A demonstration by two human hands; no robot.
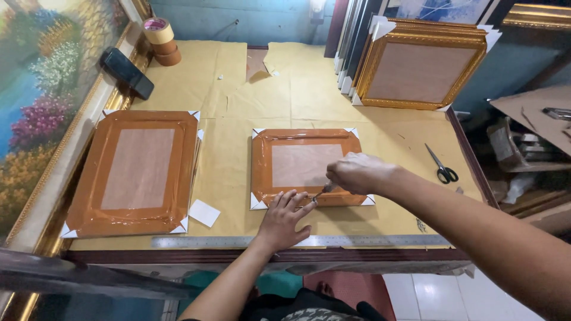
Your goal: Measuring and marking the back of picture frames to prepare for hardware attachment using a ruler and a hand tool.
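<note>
A small picture frame [305, 142] lies face down in the middle of the table, its back sealed with shiny brown tape and its corners capped in white. My right hand [357, 173] grips a thin metal tool [323, 191] whose tip touches the frame's near edge. My left hand [285, 219] lies flat with fingers spread, on the table at that same near edge, right beside the tool tip.
A larger taped frame [137, 172] lies at the left, a white card [204, 212] by it. A steel ruler [226, 241] runs along the front edge. Scissors [442, 166] lie at right. Tape rolls [160, 40], a dark phone [126, 72], gold frames [419, 68] and a painting [41, 101] surround the table.
</note>
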